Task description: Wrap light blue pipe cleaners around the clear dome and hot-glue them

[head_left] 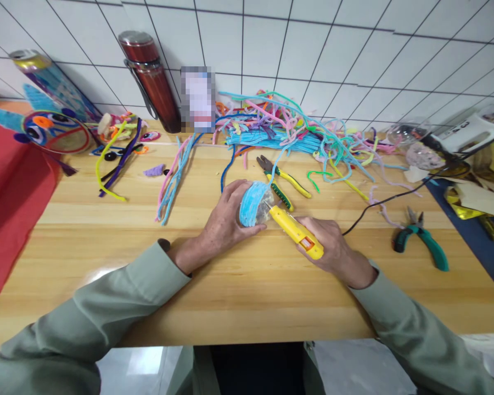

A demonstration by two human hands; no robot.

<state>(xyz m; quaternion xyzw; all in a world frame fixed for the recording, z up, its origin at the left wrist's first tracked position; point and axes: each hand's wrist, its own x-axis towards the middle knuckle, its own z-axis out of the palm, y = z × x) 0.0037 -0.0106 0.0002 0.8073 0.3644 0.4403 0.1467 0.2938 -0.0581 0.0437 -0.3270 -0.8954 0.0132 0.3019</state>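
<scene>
A clear ball-like form (253, 204), partly wrapped in light blue pipe cleaner, sits in my left hand (225, 218), whose fingers curl around its left side. From the wrapped part a loose end of blue pipe cleaner (275, 165) sticks up. My right hand (327, 241) is closed around a yellow glue gun (295, 230), its nozzle against or very near the bare clear side of the form. Just behind the form, pliers with yellow and green handles (294, 184) lie on the table.
Tangled pipe cleaners (284, 134) are heaped along the tiled wall. A red thermos (152, 82) and a can (53, 82) stand at the back left, near a decorated face piece (57, 130). Teal-handled pliers (422, 238) and a black cord (389, 197) lie at right.
</scene>
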